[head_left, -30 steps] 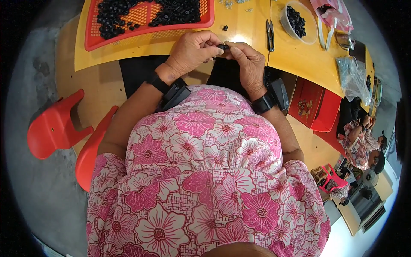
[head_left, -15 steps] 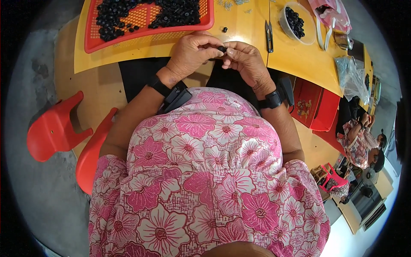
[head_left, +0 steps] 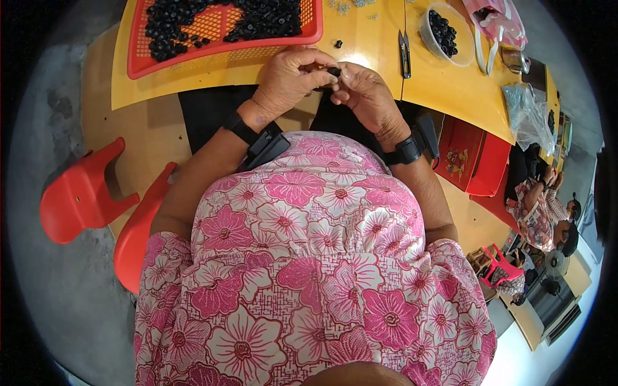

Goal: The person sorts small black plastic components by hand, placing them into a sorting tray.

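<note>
Over the near edge of the yellow table, my left hand point(head_left: 290, 75) and my right hand point(head_left: 367, 90) meet fingertip to fingertip. Between them they pinch one small black part point(head_left: 334, 72), rounded and partly covered by the fingers. Another small black part point(head_left: 338, 44) lies on the tabletop just beyond my hands. To the left, a red mesh basket point(head_left: 225, 50) holds many loose black parts of the same look. Dark-handled snips point(head_left: 404, 55) rest to the right of my hands, beside a clear round tub point(head_left: 427, 38) of black parts.
Small clear bits point(head_left: 341, 8) are scattered at the table's far side. A pink bag point(head_left: 499, 22) and a clear plastic bag point(head_left: 531, 116) lie at the right. Red chairs point(head_left: 77, 193) stand on the left; a red box point(head_left: 467, 154) sits under the table. Other people point(head_left: 537, 206) sit far right.
My right hand and wrist have turned slightly, and the black part shows a little more between the fingertips. My left hand stays nearly in place.
</note>
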Demonstrator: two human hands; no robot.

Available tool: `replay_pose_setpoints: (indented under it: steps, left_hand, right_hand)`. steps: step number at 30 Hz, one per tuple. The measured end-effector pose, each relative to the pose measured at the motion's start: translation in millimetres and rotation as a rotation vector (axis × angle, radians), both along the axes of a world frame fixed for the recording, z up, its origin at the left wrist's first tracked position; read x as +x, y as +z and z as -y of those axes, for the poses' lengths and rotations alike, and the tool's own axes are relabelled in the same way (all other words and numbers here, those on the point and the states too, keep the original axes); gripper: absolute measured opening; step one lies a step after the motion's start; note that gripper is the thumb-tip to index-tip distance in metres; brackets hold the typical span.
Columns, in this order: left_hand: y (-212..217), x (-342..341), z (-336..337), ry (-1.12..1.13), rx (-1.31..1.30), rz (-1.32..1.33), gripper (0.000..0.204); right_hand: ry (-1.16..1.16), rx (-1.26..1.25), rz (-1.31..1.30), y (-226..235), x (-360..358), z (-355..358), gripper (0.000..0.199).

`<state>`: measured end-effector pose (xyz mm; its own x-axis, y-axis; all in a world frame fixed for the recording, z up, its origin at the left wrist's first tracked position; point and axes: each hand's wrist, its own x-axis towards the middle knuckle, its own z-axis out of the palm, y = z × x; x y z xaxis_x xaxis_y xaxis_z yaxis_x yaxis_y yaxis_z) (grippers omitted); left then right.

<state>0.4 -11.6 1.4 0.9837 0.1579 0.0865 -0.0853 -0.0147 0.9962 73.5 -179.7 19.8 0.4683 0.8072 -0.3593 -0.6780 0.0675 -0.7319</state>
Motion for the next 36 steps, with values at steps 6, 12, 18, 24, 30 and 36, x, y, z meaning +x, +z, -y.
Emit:
replay_pose_setpoints:
  steps: [6, 12, 18, 24, 30, 36]
  left_hand:
    - [5, -1, -4, -0.072, 0.135, -0.037, 0.017]
    - [3, -3, -3, -0.194, -0.031, -0.038, 0.041]
    - [12, -7, 2, -0.190, -0.019, -0.094, 0.047]
    - [21, -7, 0, -0.257, 0.073, -0.168, 0.046]
    - [22, -7, 1, -0.229, 0.093, -0.110, 0.042]
    - [32, -8, 3, -0.194, 0.126, -0.104, 0.043]
  right_hand:
    - [-0.014, -0.141, 0.291, 5, -9, -1, 0.021]
    - [0.011, -0.282, 0.757, 8, -13, 1, 0.019]
    - [-0.006, -0.280, 1.068, 6, -15, 0, 0.021]
    - [-0.019, -0.287, 1.069, 5, -17, 1, 0.021]
    - [-0.044, -0.296, 1.119, 7, -19, 0, 0.021]
    - [-0.079, -0.298, 1.114, 7, -19, -2, 0.020]
